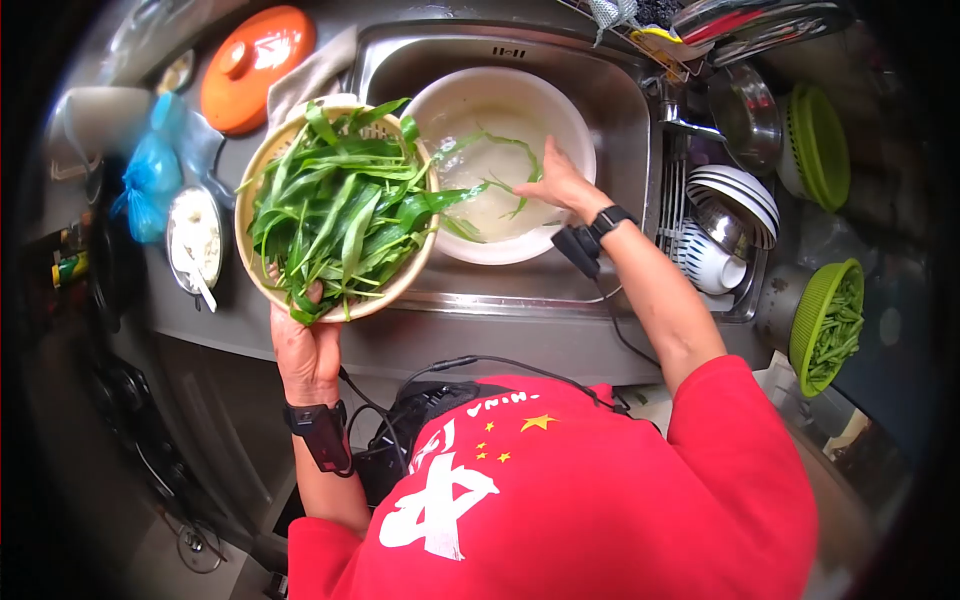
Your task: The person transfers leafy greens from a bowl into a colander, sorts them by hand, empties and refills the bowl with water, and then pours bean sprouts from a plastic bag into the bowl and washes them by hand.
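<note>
Long green leafy vegetables (345,205) heap up in a cream colander (388,300) at the left edge of the sink. My left hand (305,345) grips the near rim of this colander, its thumb over the edge against the leaves. To the right, a white basin (588,150) of cloudy water sits in the steel sink. A few loose leaves (512,147) float in it, and some stretch from the colander over the basin's rim. Above the right side of the water, my right hand (562,182) is open, thumb and fingers apart, close to a thin leaf.
An orange lid (257,70), a blue plastic bag (150,185) and a dish of white food with a spoon (195,240) lie on the left. Stacked bowls (735,200) stand right of the sink, beside a green basket (800,345) of cut green beans. The faucet (690,125) is at the sink's right.
</note>
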